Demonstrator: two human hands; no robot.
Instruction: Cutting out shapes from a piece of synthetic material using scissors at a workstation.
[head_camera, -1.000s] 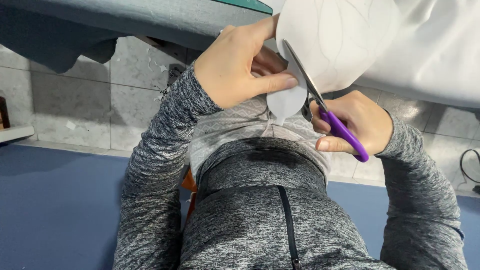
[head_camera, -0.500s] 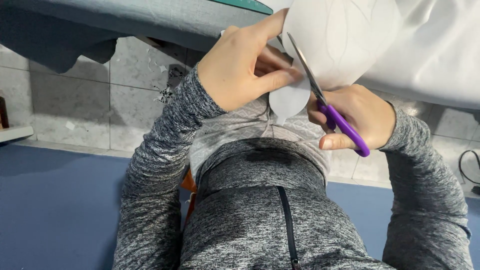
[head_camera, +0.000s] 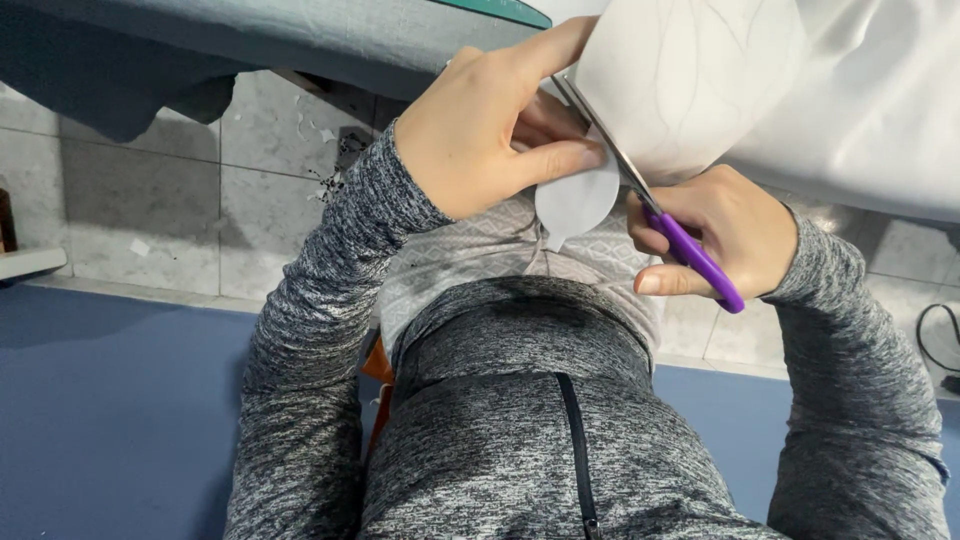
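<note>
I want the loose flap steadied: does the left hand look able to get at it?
Probably yes: the left hand already pinches the white sheet beside the rounded flap, nothing between them.

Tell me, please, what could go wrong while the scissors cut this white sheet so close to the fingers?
The left hand pinches the white sheet right beside the scissors blades, so a fingertip might get nicked. The right hand cuts in mid-air, unsupported, so the line may wander.
</note>
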